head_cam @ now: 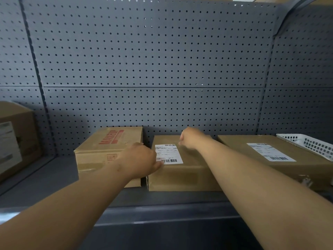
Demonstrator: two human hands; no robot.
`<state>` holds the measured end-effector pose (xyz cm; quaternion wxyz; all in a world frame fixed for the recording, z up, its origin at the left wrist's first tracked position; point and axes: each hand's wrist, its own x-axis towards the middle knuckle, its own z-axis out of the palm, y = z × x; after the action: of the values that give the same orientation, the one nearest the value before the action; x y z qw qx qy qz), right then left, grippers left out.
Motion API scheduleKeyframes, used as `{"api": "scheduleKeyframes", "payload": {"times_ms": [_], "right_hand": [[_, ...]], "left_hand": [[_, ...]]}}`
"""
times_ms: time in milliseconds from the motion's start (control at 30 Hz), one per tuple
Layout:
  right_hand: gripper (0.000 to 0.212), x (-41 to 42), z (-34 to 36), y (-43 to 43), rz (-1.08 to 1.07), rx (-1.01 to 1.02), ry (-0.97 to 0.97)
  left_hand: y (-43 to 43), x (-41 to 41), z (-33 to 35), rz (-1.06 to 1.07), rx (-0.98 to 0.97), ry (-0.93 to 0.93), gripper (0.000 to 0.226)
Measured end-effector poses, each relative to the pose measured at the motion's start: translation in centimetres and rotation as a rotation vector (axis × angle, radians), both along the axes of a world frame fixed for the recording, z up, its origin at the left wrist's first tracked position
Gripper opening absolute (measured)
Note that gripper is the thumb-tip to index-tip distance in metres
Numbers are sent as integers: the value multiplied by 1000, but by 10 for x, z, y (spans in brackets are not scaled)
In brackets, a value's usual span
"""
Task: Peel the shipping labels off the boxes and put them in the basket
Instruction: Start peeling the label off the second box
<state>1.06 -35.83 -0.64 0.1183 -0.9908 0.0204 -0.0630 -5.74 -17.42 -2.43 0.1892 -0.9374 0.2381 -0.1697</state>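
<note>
**A:** What sits at the centre of the view?

**B:** A white rectangular paper shipping label [168, 153] with black barcodes. It lies flat on top of a plain brown cardboard middle box [185, 175]. The box rests on a dark grey metal shelf [54, 177], close to a grey pegboard back wall [153, 60].

**A:** Where are the hands?

**B:** The left hand [139, 159] lies on the box at the label's left edge, with its thumb by the near-left corner beside a barcode. Its fingers are hidden under the back of the hand, so I cannot tell whether they grip anything. It probably steadies the box.

The right hand [191, 138] reaches to the label's far-right corner with its fingers curled. It is blurred, so I cannot tell whether it pinches the paper. A corner is the natural place to start a peel.

**A:** Has the label lifted?

**B:** Not that I can see. Every visible edge looks stuck down, and the print is too small to read.

**A:** And the basket?

**B:** A white slotted plastic basket [310, 144] stands at the far right, beside a second brown cardboard box [239, 143] that carries its own white label [271, 152]. Most of the basket's inside is out of view.

To the left, just beside the middle box, is a brown cardboard box printed "MAKEUP" in red [108, 141].
</note>
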Motion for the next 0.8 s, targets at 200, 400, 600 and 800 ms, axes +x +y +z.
{"api": "scheduleKeyframes", "payload": {"times_ms": [200,400,600,800], "right_hand": [[28,25,-15,3,0,-21,23],[39,39,-10,10,-21,-10,134],[32,48,-12,9,13,59,93],[36,56,-15,13,13,-11,127]], "left_hand": [[3,6,5,-26,61,79,55],[2,11,9,6,89,115,52],[-3,17,7,44,129,144,52],[-5,22,5,59,153,166,53]]}}
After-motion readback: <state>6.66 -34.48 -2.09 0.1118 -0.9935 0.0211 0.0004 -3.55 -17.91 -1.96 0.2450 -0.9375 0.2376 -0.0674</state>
